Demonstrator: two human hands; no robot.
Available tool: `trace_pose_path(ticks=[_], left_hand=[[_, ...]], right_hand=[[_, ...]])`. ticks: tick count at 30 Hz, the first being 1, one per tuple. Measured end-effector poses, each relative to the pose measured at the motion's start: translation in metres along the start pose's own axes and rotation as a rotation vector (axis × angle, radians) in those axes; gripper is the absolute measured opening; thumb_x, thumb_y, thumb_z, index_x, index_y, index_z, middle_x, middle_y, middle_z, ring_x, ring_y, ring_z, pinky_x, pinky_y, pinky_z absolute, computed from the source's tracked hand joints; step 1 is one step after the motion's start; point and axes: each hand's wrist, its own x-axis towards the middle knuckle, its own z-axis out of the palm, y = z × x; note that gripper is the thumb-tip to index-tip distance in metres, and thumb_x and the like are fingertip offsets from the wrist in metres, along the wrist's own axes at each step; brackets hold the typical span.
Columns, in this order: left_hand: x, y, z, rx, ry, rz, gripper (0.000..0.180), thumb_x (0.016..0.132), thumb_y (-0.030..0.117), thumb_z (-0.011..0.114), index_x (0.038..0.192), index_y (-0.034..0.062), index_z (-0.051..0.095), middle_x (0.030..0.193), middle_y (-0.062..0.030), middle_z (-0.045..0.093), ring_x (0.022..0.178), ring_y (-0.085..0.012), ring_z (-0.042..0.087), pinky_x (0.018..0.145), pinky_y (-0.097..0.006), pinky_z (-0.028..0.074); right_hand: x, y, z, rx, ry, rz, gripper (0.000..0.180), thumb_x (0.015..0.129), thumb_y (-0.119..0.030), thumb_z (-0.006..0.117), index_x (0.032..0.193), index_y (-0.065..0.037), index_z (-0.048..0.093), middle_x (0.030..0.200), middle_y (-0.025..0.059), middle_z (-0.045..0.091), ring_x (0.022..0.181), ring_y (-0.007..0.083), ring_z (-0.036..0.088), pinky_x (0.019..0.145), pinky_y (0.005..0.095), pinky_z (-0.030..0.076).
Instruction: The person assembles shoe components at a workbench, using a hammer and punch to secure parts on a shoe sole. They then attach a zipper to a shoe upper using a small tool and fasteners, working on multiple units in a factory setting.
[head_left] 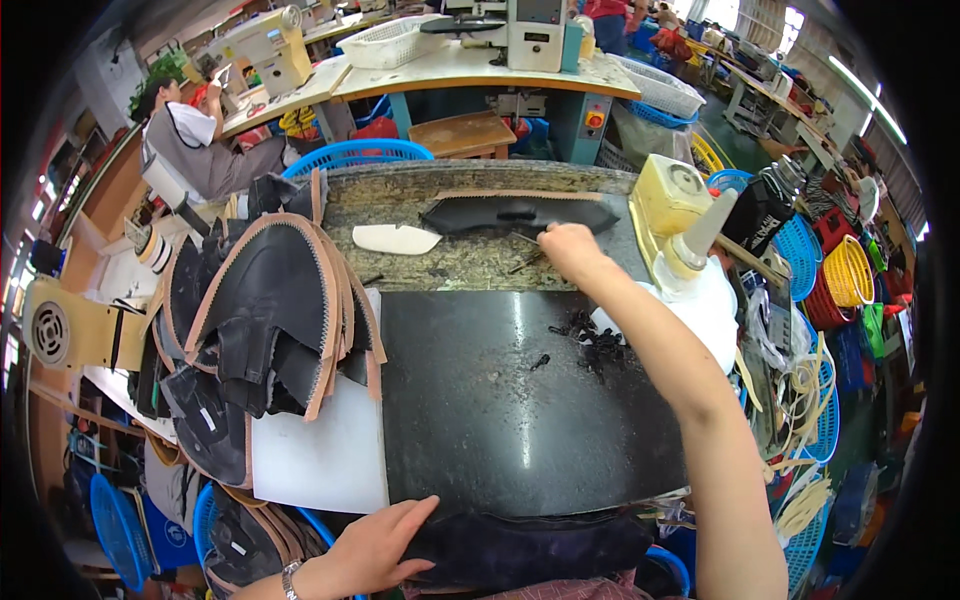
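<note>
- The right hand (570,250) is stretched to the far side of the surface (450,260), its grip closed round a thin dark tool (520,263), though what kind of tool is too small to tell.
- Just beyond that hand lies a long black leather strip (518,213), flat on the speckled far part of the surface; a pale shoe-shaped piece (395,239) lies to its left.
- The left hand (375,548) rests at the near edge, fingers spread flat and grasping nothing, pressing on a dark piece of fabric (530,548) that hangs over the edge.
- Between the hands lies a black mat (500,420), with a small heap of black scraps (595,345) at its far right.
- Judged from this, the step in hand is fetching the tool; the next move likely calls for bringing it back over the mat.
- A stack of black shoe parts with tan trim (265,320) sits on the left, partly on a white board (320,450).
- A white glue bottle (695,270) stands on the right.
- Containers: blue baskets (355,155) stand beyond the surface, contents hidden; a white basket (385,45) on the far bench looks empty.
</note>
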Motion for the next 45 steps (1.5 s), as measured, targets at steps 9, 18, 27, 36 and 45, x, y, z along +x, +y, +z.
trace_pose_path(ticks=[9,18,27,36,45], left_hand=[[0.051,0.018,0.068,0.376,0.066,0.664,0.041,0.082,0.027,0.06,0.111,-0.001,0.053,0.103,-0.014,0.055,0.095,-0.0266,0.053,0.081,-0.034,0.043],[0.044,0.044,0.105,0.32,-0.048,0.435,0.066,0.065,0.034,0.073,0.116,-0.0026,0.051,0.118,-0.0146,0.049,0.106,-0.0277,0.045,0.089,-0.037,0.038],[0.06,0.043,0.123,0.088,-0.223,0.644,0.061,0.073,0.043,0.068,0.116,0.0027,0.05,0.124,-0.0222,0.044,0.113,-0.0356,0.044,0.097,-0.047,0.034],[0.026,0.022,0.131,0.061,-0.308,0.58,0.055,0.074,0.043,0.068,0.118,0.013,0.053,0.134,-0.0194,0.04,0.123,-0.036,0.038,0.102,-0.055,0.027],[0.026,0.023,0.131,0.055,-0.309,0.55,0.055,0.071,0.042,0.07,0.115,0.0124,0.054,0.132,-0.0192,0.041,0.122,-0.0357,0.04,0.102,-0.055,0.028]], right_hand=[[0.012,0.019,0.011,0.04,-0.12,0.138,0.017,0.07,-0.009,0.061,0.084,0.0,0.065,0.089,0.0198,0.064,0.084,0.0337,0.063,0.075,0.0413,0.052],[0.01,0.038,0.001,0.104,-0.216,0.126,0.028,0.071,-0.023,0.065,0.086,0.0,0.069,0.085,0.0208,0.066,0.08,0.029,0.067,0.071,0.0395,0.054],[-0.164,-0.012,-0.139,1.002,0.066,0.181,0.032,0.082,-0.028,0.053,0.087,0.001,0.065,0.076,0.0157,0.065,0.066,0.027,0.063,0.06,0.0361,0.05],[-0.406,-0.184,-0.076,1.553,0.068,0.141,0.015,0.079,-0.006,0.066,0.092,0.001,0.061,0.086,0.0118,0.063,0.072,0.0216,0.062,0.06,0.0314,0.049],[-0.4,-0.195,-0.068,1.285,0.129,0.078,0.012,0.07,0.001,0.069,0.08,-0.002,0.061,0.075,0.0099,0.062,0.064,0.0241,0.061,0.054,0.0316,0.049]])
